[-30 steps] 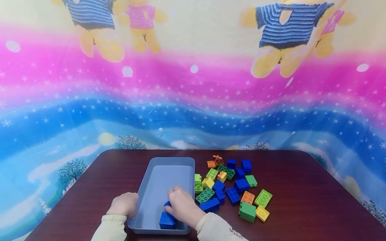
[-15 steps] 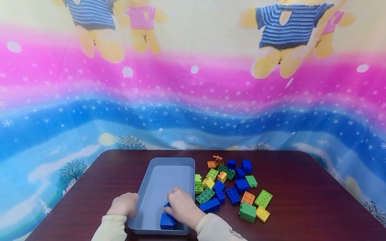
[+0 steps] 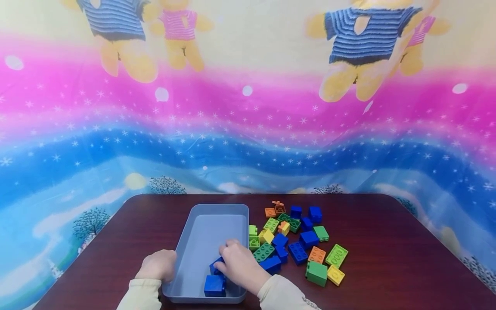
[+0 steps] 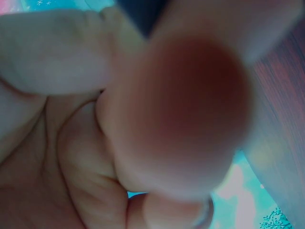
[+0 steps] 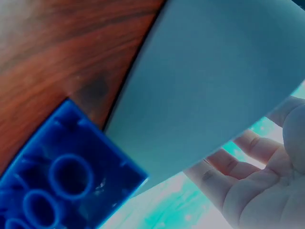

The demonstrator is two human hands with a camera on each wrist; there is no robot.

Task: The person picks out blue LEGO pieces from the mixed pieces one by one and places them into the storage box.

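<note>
A grey-blue plastic tray (image 3: 205, 232) lies on the table, left of the loose bricks. My left hand (image 3: 156, 267) pinches its left rim, and in the left wrist view the blurred thumb (image 4: 181, 124) hides most of that hold. Inside the tray's near end are two blue toy bricks, one in front (image 3: 214, 286) and one just behind (image 3: 217, 265). Over the tray's right wall, my right hand (image 3: 242, 265) is beside the rear brick, partly covering it. The right wrist view shows the hand's loosely spread fingers (image 5: 228, 167) beyond the wall, partly hidden by it.
Several blue, green, yellow and orange bricks are scattered right of the tray. A blue brick (image 5: 71, 162) lies hollow side showing against the tray's outer wall. A green brick (image 3: 316, 273) and a yellow one (image 3: 335, 275) are nearest the front. A printed cloth (image 3: 248, 129) hangs behind the table.
My right hand has shifted slightly right, showing more of the rear blue brick. My left hand stays at the rim. The head view has shifted a little.
</note>
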